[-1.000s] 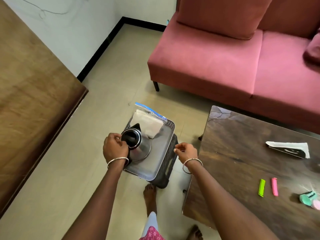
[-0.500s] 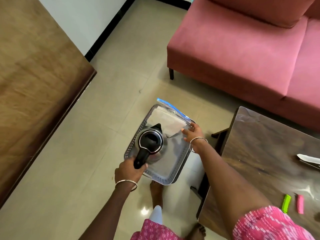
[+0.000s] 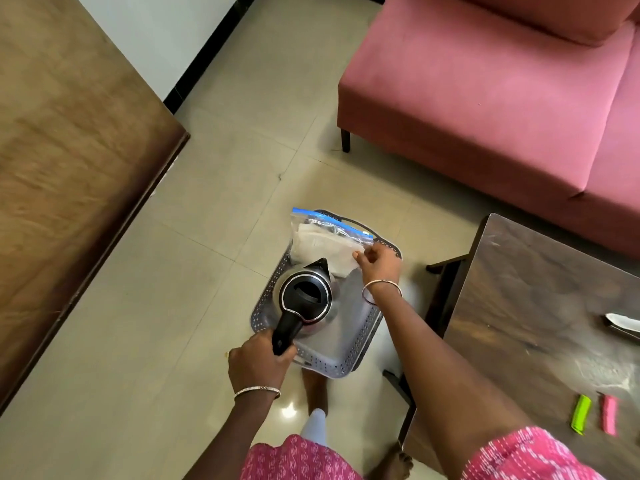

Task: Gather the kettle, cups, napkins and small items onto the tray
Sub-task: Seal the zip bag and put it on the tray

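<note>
**A:** What has changed in the head view over the last second?

**B:** The left hand (image 3: 258,363) was at the side of the kettle (image 3: 304,296). Now its fingers are closed round the handle (image 3: 287,330), which has swung round to the near side. The right hand (image 3: 379,263) has left the rim of the tray (image 3: 332,365) and gone to the far end. There its thumb and forefinger pinch a corner of the bag of napkins (image 3: 329,237).

**A:** Where does that leave the job?

**B:** The kettle and napkins are both on the tray. The kettle is in the left half, and the bag lies across the far end, just beside the spout (image 3: 320,265). I'd judge this is only tidying how they sit. The green clip (image 3: 581,414) and pink clip (image 3: 608,414) lie on the low table (image 3: 536,306), well apart from the tray, so the small items are not yet gathered. No cups are in sight.

**A:** Which way does the kettle point?

**B:** It is upright, with the lid facing the camera. The spout points away from the person, at the bag, and the handle points back toward the body and a little left. So its long axis runs near to far, leaning slightly right at the far end. I cannot tell whether the base rests fully on the tray.
</note>
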